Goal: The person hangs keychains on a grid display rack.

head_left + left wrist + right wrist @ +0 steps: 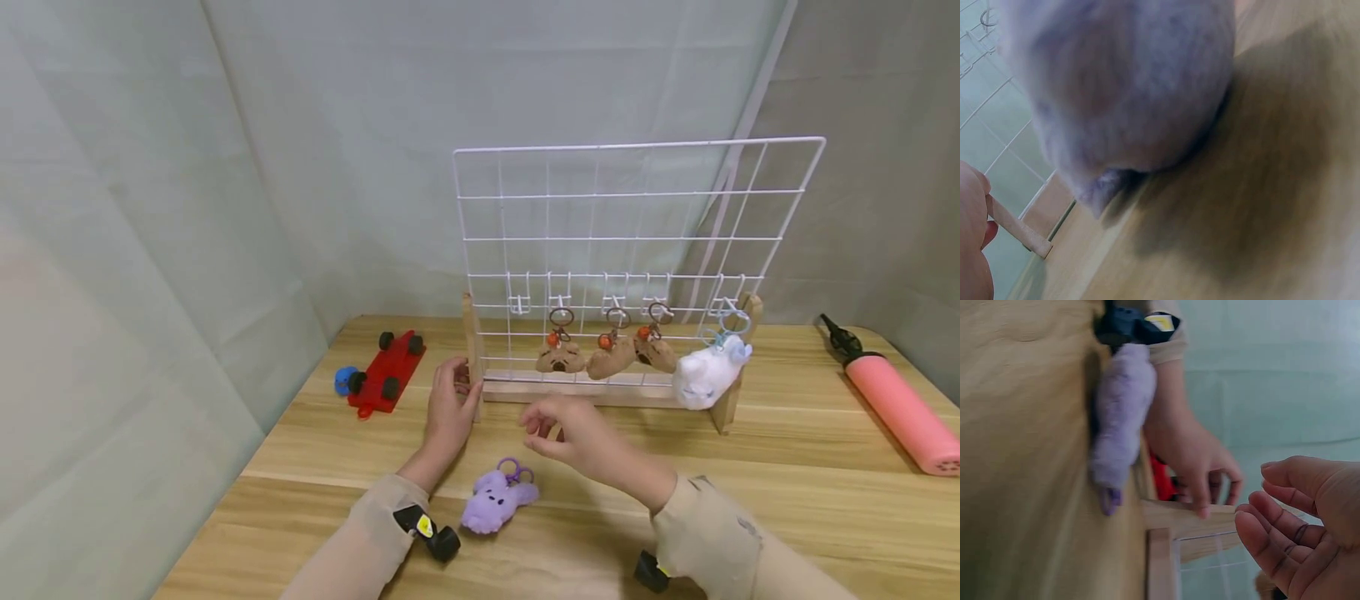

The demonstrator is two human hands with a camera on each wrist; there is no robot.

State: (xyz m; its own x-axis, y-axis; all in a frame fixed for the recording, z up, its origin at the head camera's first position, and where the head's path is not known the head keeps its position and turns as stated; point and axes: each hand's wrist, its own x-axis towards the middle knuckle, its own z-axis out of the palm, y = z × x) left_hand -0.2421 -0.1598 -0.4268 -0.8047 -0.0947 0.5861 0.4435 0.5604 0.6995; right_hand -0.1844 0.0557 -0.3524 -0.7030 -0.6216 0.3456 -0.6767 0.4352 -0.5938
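A white wire grid rack point(622, 193) stands in wooden end supports on the table. My left hand point(450, 404) holds the left wooden support point(474, 350), its thumb on the near side and the fingers beyond. To the right, my right hand point(566, 429) hovers before the rack with loosely bent fingers and nothing in them. A purple plush keychain point(491, 502) lies on the table between my forearms, its ring toward the rack. It looms large and blurred in the left wrist view. Brown plush keychains point(560, 357) and a white plush keychain point(705, 375) hang from the rack's hooks.
The leftmost hook point(519, 304) carries nothing. Behind my left hand lies a red toy car point(390, 373) with black wheels, beside a small blue object point(345, 381). A pink hand pump point(903, 408) lies at the table's right side. Pale curtains stand behind.
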